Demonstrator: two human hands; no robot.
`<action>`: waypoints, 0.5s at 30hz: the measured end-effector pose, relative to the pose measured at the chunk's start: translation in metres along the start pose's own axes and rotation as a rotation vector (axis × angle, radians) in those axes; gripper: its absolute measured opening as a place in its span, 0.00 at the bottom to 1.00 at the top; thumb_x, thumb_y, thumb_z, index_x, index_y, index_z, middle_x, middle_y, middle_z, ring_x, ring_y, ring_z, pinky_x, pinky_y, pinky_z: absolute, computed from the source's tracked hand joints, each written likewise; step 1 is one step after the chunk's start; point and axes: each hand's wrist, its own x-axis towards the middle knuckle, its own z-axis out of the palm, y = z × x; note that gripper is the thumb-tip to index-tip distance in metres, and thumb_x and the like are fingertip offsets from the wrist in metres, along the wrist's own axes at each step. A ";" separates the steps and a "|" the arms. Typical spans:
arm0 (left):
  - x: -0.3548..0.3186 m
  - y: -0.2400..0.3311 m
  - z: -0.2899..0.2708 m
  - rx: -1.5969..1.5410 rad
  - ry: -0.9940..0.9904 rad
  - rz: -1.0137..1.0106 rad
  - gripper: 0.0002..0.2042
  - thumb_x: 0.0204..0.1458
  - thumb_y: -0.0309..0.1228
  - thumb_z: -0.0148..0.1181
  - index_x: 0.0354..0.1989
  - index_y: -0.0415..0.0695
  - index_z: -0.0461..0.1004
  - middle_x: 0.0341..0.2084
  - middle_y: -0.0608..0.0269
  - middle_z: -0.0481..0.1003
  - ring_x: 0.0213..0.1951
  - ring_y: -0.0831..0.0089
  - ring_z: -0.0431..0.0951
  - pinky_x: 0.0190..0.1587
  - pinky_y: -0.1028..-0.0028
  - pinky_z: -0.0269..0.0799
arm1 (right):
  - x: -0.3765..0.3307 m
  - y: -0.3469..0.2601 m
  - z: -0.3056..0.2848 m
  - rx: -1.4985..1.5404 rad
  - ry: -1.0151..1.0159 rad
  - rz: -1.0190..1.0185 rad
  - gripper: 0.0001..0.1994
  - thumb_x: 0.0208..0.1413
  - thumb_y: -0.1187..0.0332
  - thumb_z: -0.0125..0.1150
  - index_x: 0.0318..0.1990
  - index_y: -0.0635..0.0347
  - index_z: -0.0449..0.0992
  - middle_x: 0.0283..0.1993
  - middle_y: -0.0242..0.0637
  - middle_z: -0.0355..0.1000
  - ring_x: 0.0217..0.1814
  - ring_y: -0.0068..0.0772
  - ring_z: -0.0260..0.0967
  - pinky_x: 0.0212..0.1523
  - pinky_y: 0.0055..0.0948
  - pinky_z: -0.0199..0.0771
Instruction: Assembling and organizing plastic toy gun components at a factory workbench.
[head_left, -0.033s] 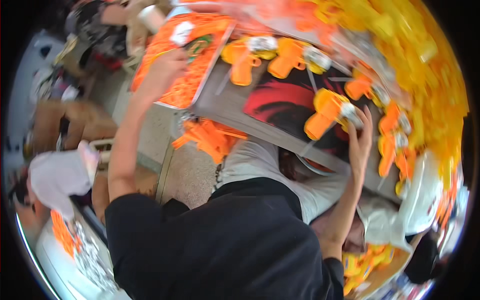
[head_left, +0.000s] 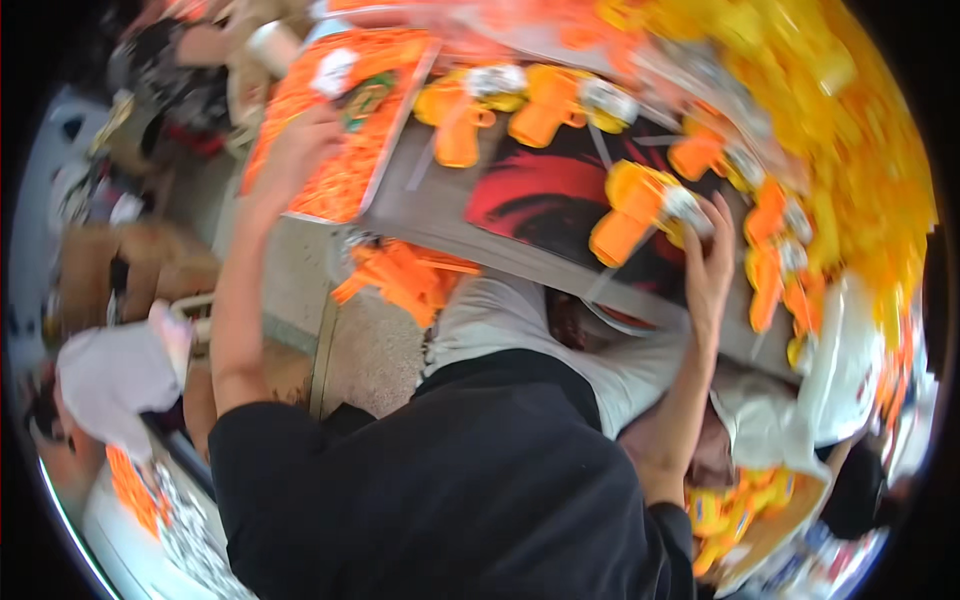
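My left hand (head_left: 308, 145) is over a shallow white-rimmed tray (head_left: 408, 110) heaped with small orange pieces (head_left: 330, 185). Its fingers reach into the pieces and are too blurred to read. At the table's right side, my right hand (head_left: 708, 255) is closed round the silver-white end of an orange and yellow toy gun (head_left: 628, 220). That toy lies over a black and red mat (head_left: 530, 195), its orange handle towards me. In the tray, beyond my left hand, are a white piece (head_left: 333, 72) and a green object (head_left: 370, 100).
Similar toy guns (head_left: 548, 105) line the table's far and right edges. Yellow parts (head_left: 840, 150) are heaped at the right. Orange parts (head_left: 400, 275) sit beside my lap, below the table edge. Another person (head_left: 125, 360) is at the left, near silver parts (head_left: 195, 530).
The whole view has shifted slightly, so table, tray and toys appear a little further left and up. Both hands keep nearly the same places relative to the tray and toy gun.
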 end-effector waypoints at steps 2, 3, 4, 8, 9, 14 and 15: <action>-0.014 -0.003 -0.002 -0.253 0.175 -0.198 0.07 0.54 0.22 0.64 0.41 0.36 0.78 0.37 0.60 0.78 0.39 0.69 0.80 0.41 0.72 0.75 | 0.002 -0.012 0.003 0.013 0.111 0.063 0.15 0.64 0.72 0.61 0.58 0.61 0.76 0.66 0.45 0.69 0.69 0.38 0.65 0.68 0.32 0.61; -0.012 0.009 0.007 -0.274 0.165 -0.167 0.07 0.54 0.22 0.64 0.41 0.36 0.78 0.37 0.60 0.78 0.39 0.69 0.80 0.41 0.72 0.75 | 0.002 -0.021 0.003 0.021 0.176 0.058 0.13 0.63 0.73 0.61 0.54 0.61 0.78 0.63 0.44 0.72 0.67 0.38 0.67 0.67 0.32 0.63; -0.011 0.022 0.017 -0.433 0.264 -0.248 0.07 0.57 0.22 0.64 0.43 0.37 0.79 0.38 0.61 0.79 0.38 0.73 0.80 0.41 0.75 0.75 | 0.002 -0.034 0.002 0.006 0.228 0.014 0.11 0.63 0.75 0.61 0.52 0.62 0.79 0.56 0.41 0.75 0.60 0.33 0.71 0.62 0.30 0.68; 0.027 0.164 0.059 -1.125 0.176 -0.279 0.08 0.62 0.25 0.60 0.47 0.39 0.80 0.38 0.63 0.82 0.39 0.79 0.80 0.44 0.77 0.76 | -0.019 -0.083 0.009 0.224 0.093 0.095 0.09 0.64 0.76 0.61 0.50 0.64 0.78 0.47 0.32 0.77 0.46 0.20 0.71 0.50 0.22 0.72; 0.035 0.201 0.067 -1.238 0.054 -0.391 0.08 0.62 0.27 0.60 0.46 0.39 0.80 0.35 0.63 0.82 0.36 0.80 0.79 0.41 0.77 0.75 | -0.028 -0.092 0.017 0.383 0.008 0.143 0.09 0.64 0.76 0.61 0.50 0.64 0.78 0.46 0.32 0.77 0.45 0.19 0.71 0.49 0.21 0.72; 0.055 0.293 0.140 -1.753 -0.125 -0.358 0.08 0.61 0.28 0.63 0.46 0.37 0.80 0.31 0.67 0.79 0.31 0.82 0.76 0.35 0.79 0.72 | -0.061 -0.102 0.023 0.785 0.227 0.435 0.08 0.64 0.74 0.63 0.49 0.64 0.76 0.44 0.32 0.77 0.44 0.19 0.73 0.50 0.21 0.73; 0.057 0.300 0.144 -1.796 -0.146 -0.366 0.08 0.61 0.27 0.64 0.46 0.37 0.81 0.31 0.68 0.79 0.31 0.82 0.76 0.35 0.80 0.71 | -0.063 -0.100 0.015 0.854 0.221 0.497 0.08 0.64 0.73 0.63 0.48 0.65 0.76 0.44 0.32 0.77 0.45 0.19 0.73 0.50 0.21 0.72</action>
